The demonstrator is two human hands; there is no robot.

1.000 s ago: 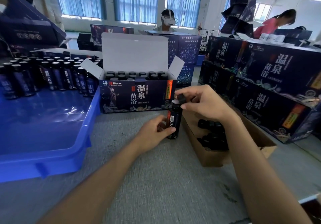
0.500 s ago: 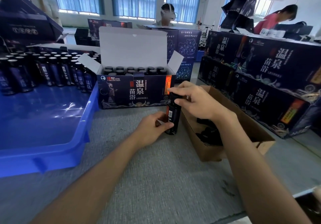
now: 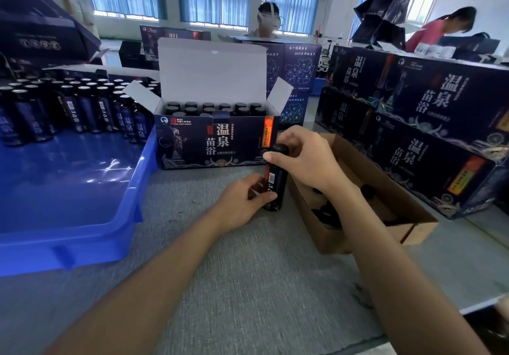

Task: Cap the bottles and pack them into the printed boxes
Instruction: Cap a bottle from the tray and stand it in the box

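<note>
While uncapped dark bottles (image 3: 82, 107) crowd the blue plastic tray (image 3: 132, 197), 1 labelled bottle (image 3: 274, 182) is gripped on the counter (image 3: 248, 286) by the left hand (image 3: 242, 203), its black cap (image 3: 279, 148) pinched by the right hand (image 3: 305, 159), beside the part-filled printed box (image 3: 214, 145).

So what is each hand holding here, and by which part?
Both hold one dark bottle: the left hand grips its lower body, the right hand pinches its black cap.
</note>
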